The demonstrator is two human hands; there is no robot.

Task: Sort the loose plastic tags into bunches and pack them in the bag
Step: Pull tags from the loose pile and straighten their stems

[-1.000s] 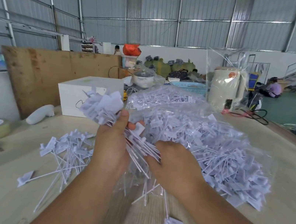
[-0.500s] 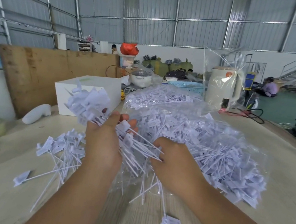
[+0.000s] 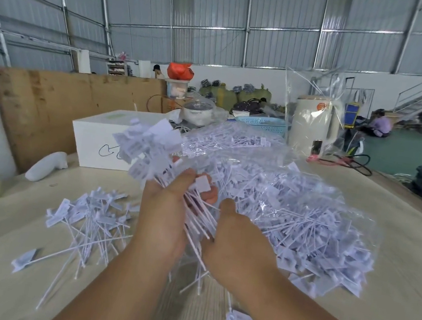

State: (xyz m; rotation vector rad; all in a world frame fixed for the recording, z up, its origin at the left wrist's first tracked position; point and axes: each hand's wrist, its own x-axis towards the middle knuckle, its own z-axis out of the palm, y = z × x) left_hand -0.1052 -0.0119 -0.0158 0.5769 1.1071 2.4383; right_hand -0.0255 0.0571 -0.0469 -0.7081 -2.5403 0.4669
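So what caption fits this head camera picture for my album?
Left hand grips a bunch of white plastic tags beside the clear tag-filled bag.

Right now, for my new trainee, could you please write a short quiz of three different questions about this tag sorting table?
1. True or false: the left hand grips a bunch of tags.
2. Where do the loose tags lie: A) left of the arms, B) inside the white box?
3. What clear thing covers the big heap at the right hand?

Key: 1 true; 2 A; 3 a plastic bag.
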